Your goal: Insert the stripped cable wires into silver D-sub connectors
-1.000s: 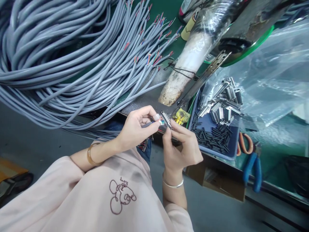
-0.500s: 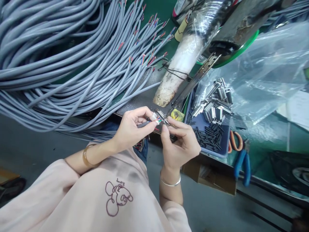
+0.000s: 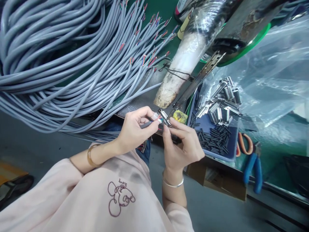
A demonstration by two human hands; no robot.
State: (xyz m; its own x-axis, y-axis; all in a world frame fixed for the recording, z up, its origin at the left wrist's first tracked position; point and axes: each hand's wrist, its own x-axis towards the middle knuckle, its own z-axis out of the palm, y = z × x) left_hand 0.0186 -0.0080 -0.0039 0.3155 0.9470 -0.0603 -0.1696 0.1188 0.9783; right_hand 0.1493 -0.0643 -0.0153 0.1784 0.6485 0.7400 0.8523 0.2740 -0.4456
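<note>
Between finger and thumb my left hand [image 3: 136, 130] pinches the end of a grey cable [image 3: 145, 125], whose thin coloured wires [image 3: 156, 119] fan out past the fingertips. White coverings, perhaps tape, wrap those fingertips. My right hand [image 3: 182, 143] is closed on one end of a metal multi-pin connector [image 3: 164, 117], held level with the wires. The wire tips meet the connector's near side; whether any are joined to it is too small to tell. Just above the hands, a thin metal bracket [image 3: 193, 85] slopes down beside a plastic-wrapped white tube [image 3: 177, 64].
Many grey cables [image 3: 79, 71] with stripped ends cover the bench on the left. A blue tray [image 3: 200, 120] holds loose metal connectors [image 3: 223, 100] and short black tubes [image 3: 214, 140]. A yellow sponge-like piece [image 3: 180, 116], blue-handled pliers [image 3: 252, 167] and orange-handled scissors [image 3: 246, 143] lie nearby.
The view has shifted slightly, so the tray and tools sit further right. Both hands keep their grips, with the connector and wires turned a little between them.
</note>
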